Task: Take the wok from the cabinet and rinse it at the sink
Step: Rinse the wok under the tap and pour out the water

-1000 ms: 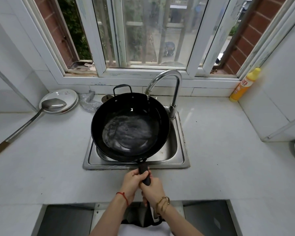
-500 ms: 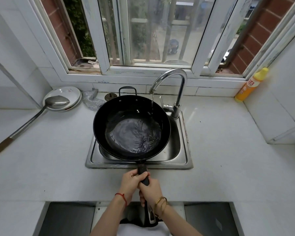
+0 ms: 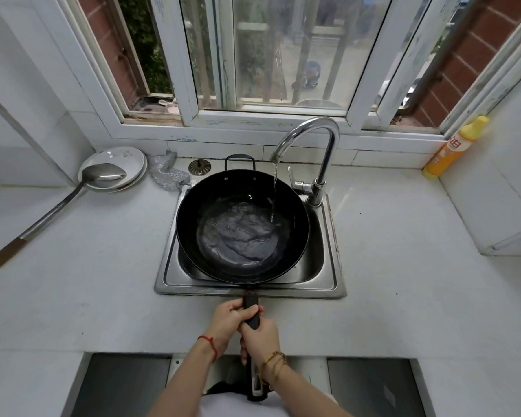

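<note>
Black round steel wok sits over the steel sink at the worktop's back edge, left hand and right hand both clamped on its long handle, tap water now pooling deeper, so rinsing is well underway.

We count one wok, one sink, one tap and two hands on the handle. Two stacked plates sit left with one ladle. We also count one scourer, one strainer and one bottle.
</note>
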A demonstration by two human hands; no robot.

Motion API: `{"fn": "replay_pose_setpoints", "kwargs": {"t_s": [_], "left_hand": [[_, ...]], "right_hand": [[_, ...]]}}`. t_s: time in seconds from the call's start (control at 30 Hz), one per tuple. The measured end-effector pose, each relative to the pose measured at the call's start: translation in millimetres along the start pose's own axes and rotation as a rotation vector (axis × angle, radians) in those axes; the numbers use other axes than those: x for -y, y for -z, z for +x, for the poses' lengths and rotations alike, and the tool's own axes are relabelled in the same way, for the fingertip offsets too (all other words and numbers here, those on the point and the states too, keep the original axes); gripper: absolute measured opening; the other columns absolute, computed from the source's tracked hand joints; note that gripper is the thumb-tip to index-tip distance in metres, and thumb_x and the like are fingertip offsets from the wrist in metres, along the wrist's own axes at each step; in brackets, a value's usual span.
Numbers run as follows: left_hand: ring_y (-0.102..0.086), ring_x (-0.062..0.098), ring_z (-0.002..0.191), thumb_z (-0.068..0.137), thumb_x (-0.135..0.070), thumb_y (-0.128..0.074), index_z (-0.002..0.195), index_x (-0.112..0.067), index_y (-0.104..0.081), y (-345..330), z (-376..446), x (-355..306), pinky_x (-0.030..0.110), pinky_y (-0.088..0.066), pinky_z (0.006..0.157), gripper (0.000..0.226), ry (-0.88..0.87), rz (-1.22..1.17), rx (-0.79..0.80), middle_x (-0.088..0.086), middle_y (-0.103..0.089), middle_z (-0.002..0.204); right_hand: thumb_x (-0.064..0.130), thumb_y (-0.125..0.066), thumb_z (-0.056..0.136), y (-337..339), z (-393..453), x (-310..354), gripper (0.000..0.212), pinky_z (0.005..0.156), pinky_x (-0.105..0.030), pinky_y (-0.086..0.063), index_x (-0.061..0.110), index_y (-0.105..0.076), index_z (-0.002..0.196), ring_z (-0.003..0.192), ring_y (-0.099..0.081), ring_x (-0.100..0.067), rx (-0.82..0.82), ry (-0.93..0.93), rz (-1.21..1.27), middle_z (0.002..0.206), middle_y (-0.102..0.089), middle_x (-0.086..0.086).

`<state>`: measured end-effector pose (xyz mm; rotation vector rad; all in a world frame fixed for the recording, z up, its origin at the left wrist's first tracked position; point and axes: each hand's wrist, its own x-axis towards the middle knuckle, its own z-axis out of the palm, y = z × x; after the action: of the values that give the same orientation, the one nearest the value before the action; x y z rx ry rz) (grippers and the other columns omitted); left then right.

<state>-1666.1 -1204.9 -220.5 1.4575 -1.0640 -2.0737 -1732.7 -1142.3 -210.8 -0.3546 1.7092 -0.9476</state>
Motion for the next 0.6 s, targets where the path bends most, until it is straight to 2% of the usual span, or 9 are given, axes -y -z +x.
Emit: {"fn": "replay_pose_setpoints", "kwargs": {"t_s": [0.27, 0.6], "left_hand": [[-0.068, 0.019, 0.087, 0.084, -0.002, -0.066, 0.102, -0.001, -0.071, 13, 9, 7, 0.022, -0.053, 0.074, 0.018, 0.057, 0.016, 0.025, 0.01, -0.075, 0.094], [-0.069, 0.016, 0.083, 0.083, -0.003, -0.067, 0.1, 0.0, -0.072, 16, 13, 11, 0.02, -0.053, 0.072, 0.018, 0.085, 0.048, 0.01, 0.006, -0.076, 0.087]], "right_hand": [[0.017, -0.056, 0.088, -10, 9, -11, 0.018, 0.035, -0.023, -0.039, 0.007, -0.058, 0.073, 0.032, -0.047, -0.016, -0.031, -0.016, -0.035, 0.047, -0.053, -0.006], [0.017, -0.053, 0.09, -11, 18, -19, 0.024, 0.035, -0.022, -0.042, -0.005, -0.058, 0.098, 0.031, -0.049, -0.013, 0.016, -0.057, -0.088, 0.049, -0.054, -0.005]]}}
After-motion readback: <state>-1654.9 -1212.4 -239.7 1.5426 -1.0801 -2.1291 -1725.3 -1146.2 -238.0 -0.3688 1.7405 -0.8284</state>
